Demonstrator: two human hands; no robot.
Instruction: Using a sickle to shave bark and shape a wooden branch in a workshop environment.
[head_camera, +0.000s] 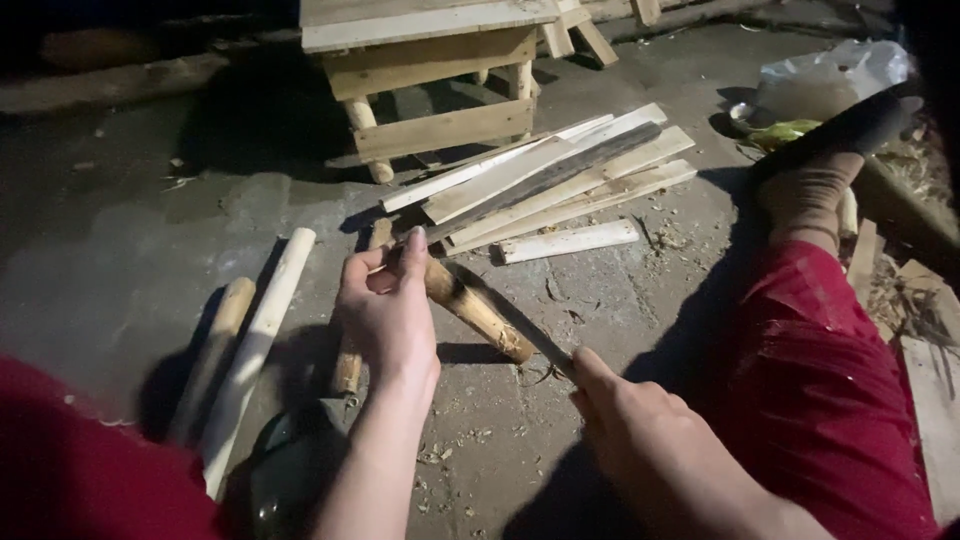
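Dim, headlamp-lit centre — dark edges, hard shadows.

Left hand (388, 312) curled closed in a grip, right hand (630, 420) fisted, forefinger extended.

A makeshift woodworking spot on a concrete floor (130, 260) is shown: planed slats (545, 180) are piled, peeled poles (258, 345) laid out, shavings (455, 450) scattered, a rough wooden stool (430, 60) stood nearby.

head cam | looks down, forward | close over ground (600, 300) | dim, perhaps night
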